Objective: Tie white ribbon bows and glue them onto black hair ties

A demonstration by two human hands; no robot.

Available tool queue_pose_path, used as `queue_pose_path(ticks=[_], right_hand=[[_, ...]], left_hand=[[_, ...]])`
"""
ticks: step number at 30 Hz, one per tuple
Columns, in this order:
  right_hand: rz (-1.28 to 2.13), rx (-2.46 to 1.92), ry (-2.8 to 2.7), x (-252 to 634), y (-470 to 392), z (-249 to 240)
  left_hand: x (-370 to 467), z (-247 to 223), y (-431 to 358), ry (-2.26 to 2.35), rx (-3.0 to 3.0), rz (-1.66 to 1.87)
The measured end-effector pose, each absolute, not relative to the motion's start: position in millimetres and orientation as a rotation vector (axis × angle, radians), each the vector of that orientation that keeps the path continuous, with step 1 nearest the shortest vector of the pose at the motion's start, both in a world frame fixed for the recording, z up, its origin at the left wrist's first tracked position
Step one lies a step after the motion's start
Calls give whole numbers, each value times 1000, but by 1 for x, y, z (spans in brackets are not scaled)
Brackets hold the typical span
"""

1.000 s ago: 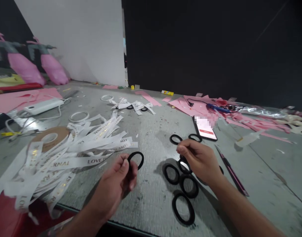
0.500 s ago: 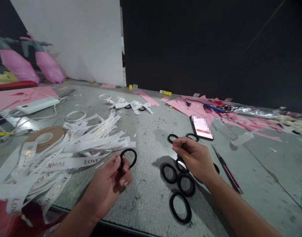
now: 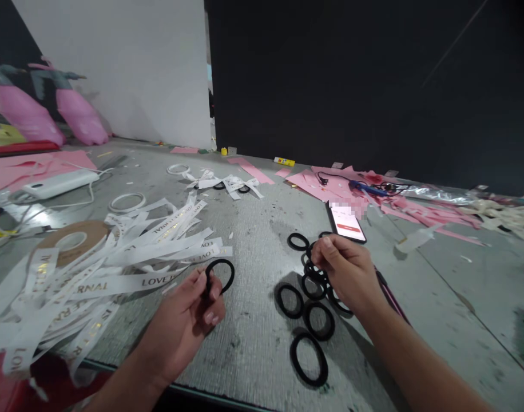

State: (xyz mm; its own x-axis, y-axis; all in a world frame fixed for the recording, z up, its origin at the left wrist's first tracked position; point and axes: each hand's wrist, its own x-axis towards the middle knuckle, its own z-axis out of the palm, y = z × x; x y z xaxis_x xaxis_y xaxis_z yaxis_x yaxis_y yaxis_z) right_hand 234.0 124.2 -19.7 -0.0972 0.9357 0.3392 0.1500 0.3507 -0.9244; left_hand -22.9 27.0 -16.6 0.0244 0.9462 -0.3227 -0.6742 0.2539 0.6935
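A black ring (image 3: pixel 233 277) stands up from the thumb and fingers of my left hand (image 3: pixel 193 320), which pinches its left side. My right hand (image 3: pixel 350 274) is over the right part of a group of black rings, its fingers pressed together; whatever is between them is too hidden to make out. Several black rings lie on the grey table (image 3: pixel 257 343), the nearest one (image 3: pixel 293 360) close to the front edge. Left of my left hand, white printed ribbons (image 3: pixel 128 283) spread in a loose pile.
A phone (image 3: pixel 348 223) lies beyond my right hand, and a dark cutter (image 3: pixel 393 297) is partly behind it. Pink paper (image 3: pixel 322 186), a glue stick (image 3: pixel 284 161) and ribbon-tied rings (image 3: pixel 221 184) lie farther back. A brown roll (image 3: pixel 96 234) sits at left.
My right hand has moved slightly right and its fingers have drawn away from the far-left ring, uncovering more rings. My left hand still holds its ring.
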Motion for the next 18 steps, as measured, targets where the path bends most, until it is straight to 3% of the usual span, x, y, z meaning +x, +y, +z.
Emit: queue_pose_path(ticks=[18], right_hand=[[431,-1018,-1890,228,120,-11]], left_hand=[[-23,-16,27,868,410,1309]])
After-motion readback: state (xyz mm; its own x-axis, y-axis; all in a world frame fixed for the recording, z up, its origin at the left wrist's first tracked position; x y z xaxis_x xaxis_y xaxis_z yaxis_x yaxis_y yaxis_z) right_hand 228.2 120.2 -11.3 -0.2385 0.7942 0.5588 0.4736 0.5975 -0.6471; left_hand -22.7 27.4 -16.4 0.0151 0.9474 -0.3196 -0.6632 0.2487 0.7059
